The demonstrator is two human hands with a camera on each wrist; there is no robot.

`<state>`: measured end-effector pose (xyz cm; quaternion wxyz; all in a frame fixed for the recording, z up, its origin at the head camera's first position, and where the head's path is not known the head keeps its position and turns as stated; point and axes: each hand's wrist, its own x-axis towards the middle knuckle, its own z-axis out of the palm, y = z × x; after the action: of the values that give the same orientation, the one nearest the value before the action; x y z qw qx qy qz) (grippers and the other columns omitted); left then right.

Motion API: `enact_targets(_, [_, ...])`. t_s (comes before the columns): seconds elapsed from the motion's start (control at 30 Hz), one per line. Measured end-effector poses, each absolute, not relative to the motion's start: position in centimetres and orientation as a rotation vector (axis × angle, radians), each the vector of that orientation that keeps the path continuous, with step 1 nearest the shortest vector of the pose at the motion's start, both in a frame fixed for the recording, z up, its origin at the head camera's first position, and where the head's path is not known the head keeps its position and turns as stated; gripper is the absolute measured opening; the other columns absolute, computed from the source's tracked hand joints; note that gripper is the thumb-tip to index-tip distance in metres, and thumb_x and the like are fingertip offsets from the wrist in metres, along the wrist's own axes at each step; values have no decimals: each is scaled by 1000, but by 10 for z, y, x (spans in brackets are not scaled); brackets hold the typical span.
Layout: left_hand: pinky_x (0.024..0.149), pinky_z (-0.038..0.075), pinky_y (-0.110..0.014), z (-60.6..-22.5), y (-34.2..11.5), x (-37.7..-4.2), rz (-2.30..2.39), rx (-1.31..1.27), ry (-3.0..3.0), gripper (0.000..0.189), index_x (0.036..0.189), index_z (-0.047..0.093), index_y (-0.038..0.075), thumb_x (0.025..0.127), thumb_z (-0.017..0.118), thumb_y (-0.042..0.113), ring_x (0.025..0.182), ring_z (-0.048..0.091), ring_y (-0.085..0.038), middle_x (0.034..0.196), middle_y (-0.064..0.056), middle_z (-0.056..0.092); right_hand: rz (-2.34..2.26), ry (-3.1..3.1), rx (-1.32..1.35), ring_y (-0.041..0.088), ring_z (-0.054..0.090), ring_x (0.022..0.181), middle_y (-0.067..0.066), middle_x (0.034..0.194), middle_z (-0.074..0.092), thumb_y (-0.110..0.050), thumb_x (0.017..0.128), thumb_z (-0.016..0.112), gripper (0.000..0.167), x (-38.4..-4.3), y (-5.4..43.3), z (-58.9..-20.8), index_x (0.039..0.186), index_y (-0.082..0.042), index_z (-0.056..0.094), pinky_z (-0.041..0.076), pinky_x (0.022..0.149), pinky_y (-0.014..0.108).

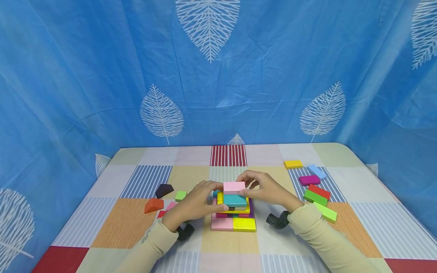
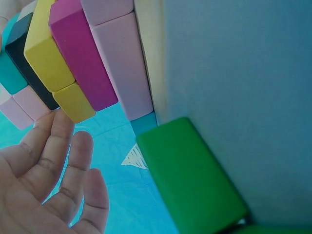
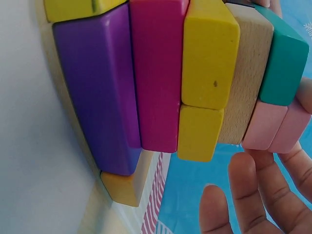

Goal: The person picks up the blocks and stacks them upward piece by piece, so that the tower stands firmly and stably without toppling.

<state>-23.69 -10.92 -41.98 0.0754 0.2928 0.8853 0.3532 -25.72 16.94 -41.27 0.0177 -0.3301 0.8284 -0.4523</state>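
A layered stack of coloured building blocks (image 1: 233, 210) stands between both hands. My right hand (image 1: 264, 188) pinches a pink block (image 1: 234, 187) at the top, thumb in front and fingers behind. Beneath the pink one, a second pink block (image 3: 263, 124) shows next to a teal block (image 3: 284, 58). My left hand (image 1: 198, 203) grips the upper stack from the left, thumb at the front of the teal block and fingertips against the pink blocks' back. Lower down are yellow blocks (image 3: 209, 53), a magenta block (image 3: 158, 78) and a purple block (image 3: 97, 92).
Left of the stack lie a black block (image 1: 164, 190), an orange block (image 1: 154, 205) and a light green block (image 1: 181, 195). To the right are a yellow block (image 1: 293, 164), a blue block (image 1: 316, 171), a magenta block (image 1: 309, 180) and several others. A blue curtain (image 1: 218, 113) hangs behind the table.
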Motion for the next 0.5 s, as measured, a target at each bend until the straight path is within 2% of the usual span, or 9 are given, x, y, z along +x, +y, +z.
enact_targets(0.1, [113, 45, -65, -420, -109, -237, 1061, 873, 2658, 66, 145, 61, 2, 95, 84, 39, 130, 53, -33, 138, -13, 64, -1407, 2549, -1022, 19, 65, 100, 4, 112, 71, -12, 97, 80, 24, -258, 171, -413, 118, -4, 72, 59, 89, 33])
enact_targets(0.3, [113, 46, -64, -420, -108, -237, 1047, 856, 2669, 68, 145, 61, 3, 94, 85, 40, 131, 53, -32, 138, -12, 64, -1490, 2483, -917, 21, 66, 106, 19, 122, 71, -10, 101, 75, 37, -266, 189, -406, 132, 8, 64, 58, 93, 31])
enact_targets(0.5, [114, 45, -63, -421, -108, -237, 1049, 872, 2677, 67, 145, 61, 1, 94, 85, 39, 131, 53, -32, 138, -13, 65, -1587, 2575, -745, 16, 66, 108, 30, 128, 69, -10, 106, 68, 33, -278, 222, -401, 133, 9, 65, 56, 93, 27])
